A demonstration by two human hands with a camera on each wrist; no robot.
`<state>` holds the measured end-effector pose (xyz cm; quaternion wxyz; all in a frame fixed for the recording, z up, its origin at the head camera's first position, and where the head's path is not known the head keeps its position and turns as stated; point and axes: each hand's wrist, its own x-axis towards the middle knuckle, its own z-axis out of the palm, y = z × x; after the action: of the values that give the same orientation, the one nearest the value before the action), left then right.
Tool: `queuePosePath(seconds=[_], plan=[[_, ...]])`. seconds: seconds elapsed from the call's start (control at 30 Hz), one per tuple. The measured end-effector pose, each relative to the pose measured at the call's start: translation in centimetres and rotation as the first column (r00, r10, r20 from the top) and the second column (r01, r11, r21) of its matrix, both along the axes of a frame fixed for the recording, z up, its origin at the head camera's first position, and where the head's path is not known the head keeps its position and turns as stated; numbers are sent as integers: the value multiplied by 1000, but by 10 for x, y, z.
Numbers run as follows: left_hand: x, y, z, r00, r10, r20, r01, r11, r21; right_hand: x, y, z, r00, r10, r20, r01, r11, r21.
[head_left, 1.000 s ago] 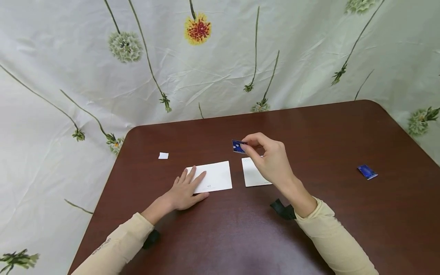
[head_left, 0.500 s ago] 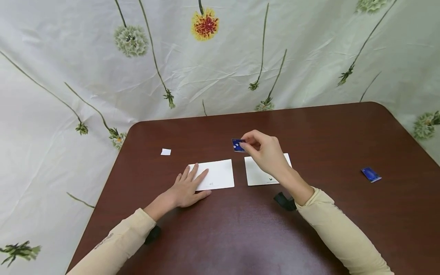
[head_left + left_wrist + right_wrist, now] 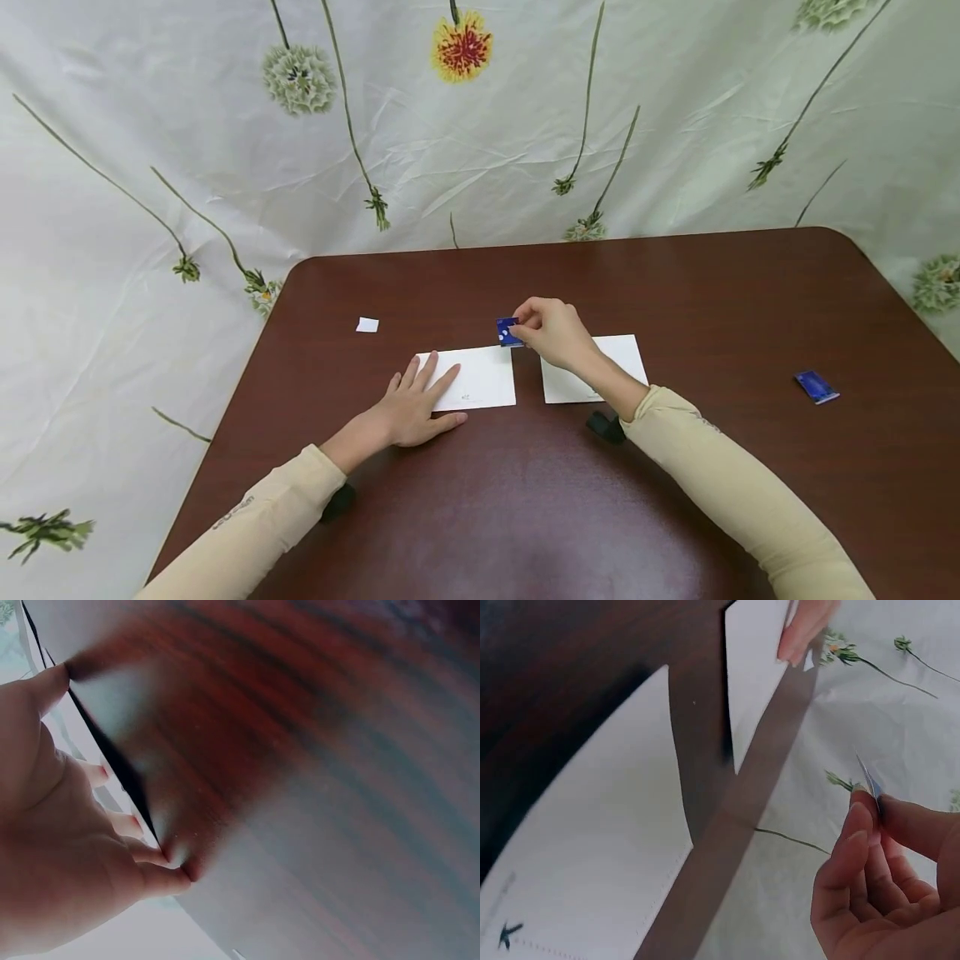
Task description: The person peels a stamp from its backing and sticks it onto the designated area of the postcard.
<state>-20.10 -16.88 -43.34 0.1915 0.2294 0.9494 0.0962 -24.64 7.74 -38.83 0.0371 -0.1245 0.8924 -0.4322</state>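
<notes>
Fingers spread, my left hand [image 3: 415,412] rests on the left part of a white envelope [image 3: 487,375]. In the left wrist view its fingertips lie along the envelope's edge. My right hand [image 3: 558,333] pinches a small flat blue square with pale spots [image 3: 504,332] between thumb and fingers. The square overlaps the far right corner of that envelope in the head view. Seen from the right wrist, the blue square [image 3: 874,784] is almost edge-on and thin. A second white envelope [image 3: 562,387], with a small dark bird mark in the right wrist view, lies under the right forearm and hand.
A small white slip [image 3: 367,324] lies far left on the dark brown table [image 3: 480,500]. Another blue piece [image 3: 816,387] with a pale edge lies to the right. Behind the table hangs a flower-print cloth [image 3: 510,158]. Dark bands sit under both wrists.
The right hand has brought the blue square left and nearer, from beyond the gap between the envelopes to the left envelope's far right corner. My left hand stays on its envelope. The head view has shifted slightly.
</notes>
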Motion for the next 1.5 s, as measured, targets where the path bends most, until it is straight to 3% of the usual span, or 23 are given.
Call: queuePosePath(seconds=[0.17,0.73,1.1,1.5], plan=[[1,0,-1,1000,-1,-1,1,1000,-6,-10,-10,-5,990,9,141,-12,1000,21],[0,-1,-1,1000,5,-4,-5,1000,-27,-25,-31,-32,951,-22,309,7,999,50],[0,0,1,1000,6,-11,-6,1000,-26,-25,-33,-37,943,-40,331,20,998,66],[1,1,1,1000,8,-10,-8,999,-35,-23,-40,-38,960,-73,270,27,985,171]])
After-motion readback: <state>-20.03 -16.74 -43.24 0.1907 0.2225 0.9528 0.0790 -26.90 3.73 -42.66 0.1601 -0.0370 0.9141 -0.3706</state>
